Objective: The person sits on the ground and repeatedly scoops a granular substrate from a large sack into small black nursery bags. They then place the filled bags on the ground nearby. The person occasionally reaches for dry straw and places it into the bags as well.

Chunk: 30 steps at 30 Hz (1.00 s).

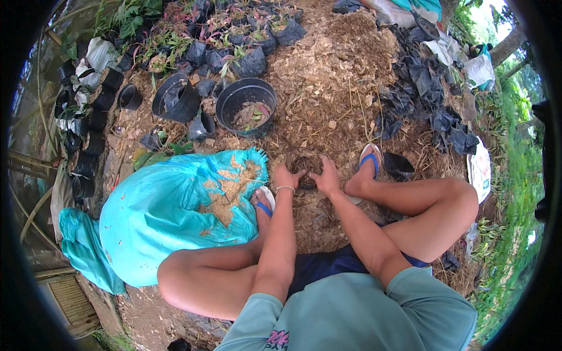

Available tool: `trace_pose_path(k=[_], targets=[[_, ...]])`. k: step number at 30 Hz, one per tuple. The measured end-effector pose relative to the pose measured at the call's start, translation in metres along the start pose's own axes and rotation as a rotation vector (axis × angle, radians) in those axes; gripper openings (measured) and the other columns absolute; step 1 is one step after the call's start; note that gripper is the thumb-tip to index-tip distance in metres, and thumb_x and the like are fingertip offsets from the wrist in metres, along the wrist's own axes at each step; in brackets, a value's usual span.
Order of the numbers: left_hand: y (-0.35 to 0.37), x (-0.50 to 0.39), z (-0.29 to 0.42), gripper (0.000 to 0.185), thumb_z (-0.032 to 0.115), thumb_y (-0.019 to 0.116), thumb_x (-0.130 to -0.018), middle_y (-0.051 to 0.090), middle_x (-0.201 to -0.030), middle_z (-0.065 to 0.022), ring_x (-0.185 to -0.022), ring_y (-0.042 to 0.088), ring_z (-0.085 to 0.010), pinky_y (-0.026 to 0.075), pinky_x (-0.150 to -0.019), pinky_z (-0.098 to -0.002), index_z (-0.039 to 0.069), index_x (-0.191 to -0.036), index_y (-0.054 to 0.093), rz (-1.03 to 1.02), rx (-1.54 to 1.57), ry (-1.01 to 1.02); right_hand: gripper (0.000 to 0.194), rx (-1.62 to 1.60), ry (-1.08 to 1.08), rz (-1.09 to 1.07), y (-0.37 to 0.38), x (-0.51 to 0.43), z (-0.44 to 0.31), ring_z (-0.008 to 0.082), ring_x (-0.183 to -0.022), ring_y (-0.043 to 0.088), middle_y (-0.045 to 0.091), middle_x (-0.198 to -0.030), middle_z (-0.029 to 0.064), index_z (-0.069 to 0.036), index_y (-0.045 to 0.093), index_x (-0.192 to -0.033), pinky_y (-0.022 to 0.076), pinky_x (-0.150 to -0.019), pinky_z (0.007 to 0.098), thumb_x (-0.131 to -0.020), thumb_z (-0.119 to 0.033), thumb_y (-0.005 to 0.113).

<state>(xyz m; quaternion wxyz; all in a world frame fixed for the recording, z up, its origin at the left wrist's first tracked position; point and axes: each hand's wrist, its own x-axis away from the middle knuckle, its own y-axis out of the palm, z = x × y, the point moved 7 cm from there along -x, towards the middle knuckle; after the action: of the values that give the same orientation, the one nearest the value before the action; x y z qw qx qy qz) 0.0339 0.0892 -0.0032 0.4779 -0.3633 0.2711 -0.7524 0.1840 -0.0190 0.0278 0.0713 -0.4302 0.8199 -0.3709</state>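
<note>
Between my feet, a small round dark pot or bag [306, 163] is filled with brown fibrous material. My left hand [287, 177] is at its left side, the thumb pointing in across the near rim. On the opposite side is my right hand [326, 175], its thumb reaching in and its fingers stretched forward. Whether either hand grips the pot or only rests against it is unclear. Close to my left hand lies a turquoise woven sack [149, 219], its torn mouth showing tan husk-like material [226, 197].
Black plastic pots [175, 98] and a wide black tub [246, 107] stand ahead to the left, near bagged seedlings [250, 61]. Wood shavings [333, 66] cover the ground ahead. Crumpled black plastic bags [417, 83] lie to the right. A black pot [397, 166] lies beside my right foot.
</note>
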Motion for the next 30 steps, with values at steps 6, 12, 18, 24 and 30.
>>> trace_pose_path(k=[6,12,18,24,30], targets=[[0.01,-0.007,-0.017,0.072,0.031,0.096,-0.066,0.071,-0.115,-0.0253,-0.109,0.068,-0.0421,0.051,-0.099,-0.0472,-0.002,-0.122,0.066,-0.04,0.164,-0.089,0.078,-0.081,0.082,-0.072,0.011,-0.01,0.017,0.0408,-0.128,0.053,0.052,-0.138,0.0222,-0.004,0.047,-0.146,0.0461,-0.106,0.0492,-0.081,-0.02,0.087],[0.009,0.001,-0.02,0.069,0.031,0.092,-0.071,0.071,-0.12,-0.023,-0.111,0.069,-0.0376,0.054,-0.097,-0.0434,-0.004,-0.124,0.066,-0.006,0.202,-0.019,0.085,-0.31,0.169,-0.153,0.013,-0.008,0.028,0.0402,-0.13,0.051,0.05,-0.139,0.0213,-0.003,0.047,-0.145,0.0452,-0.109,0.0482,-0.076,-0.023,0.091],[0.023,0.0,-0.05,0.06,0.025,0.087,-0.074,0.074,-0.117,-0.0187,-0.105,0.071,-0.0307,0.055,-0.093,-0.0394,-0.004,-0.123,0.067,-0.167,0.395,-0.151,0.096,-0.009,-0.009,-0.166,0.004,0.007,0.005,0.0392,-0.131,0.049,0.043,-0.145,0.0204,-0.008,0.041,-0.151,0.044,-0.111,0.0457,-0.072,-0.022,0.093],[0.03,-0.005,-0.056,0.037,0.018,0.082,-0.077,0.076,-0.091,-0.0118,-0.073,0.072,-0.0211,0.057,-0.067,-0.0355,-0.002,-0.107,0.073,-0.113,0.471,-0.1,0.088,-0.125,-0.116,-0.147,-0.003,0.011,-0.01,0.0423,-0.139,0.041,0.038,-0.151,0.0203,-0.017,0.047,-0.147,0.0385,-0.115,0.0473,-0.072,-0.022,0.092],[0.024,0.002,-0.046,0.03,0.013,0.078,-0.08,0.075,-0.087,-0.0109,-0.07,0.071,-0.0192,0.056,-0.063,-0.0342,-0.003,-0.104,0.073,-0.245,0.594,-0.219,0.032,0.212,-0.273,-0.266,0.007,0.022,-0.021,0.0463,-0.149,0.021,0.031,-0.162,0.0182,-0.023,0.081,-0.105,0.025,-0.12,0.0586,-0.075,-0.029,0.089]])
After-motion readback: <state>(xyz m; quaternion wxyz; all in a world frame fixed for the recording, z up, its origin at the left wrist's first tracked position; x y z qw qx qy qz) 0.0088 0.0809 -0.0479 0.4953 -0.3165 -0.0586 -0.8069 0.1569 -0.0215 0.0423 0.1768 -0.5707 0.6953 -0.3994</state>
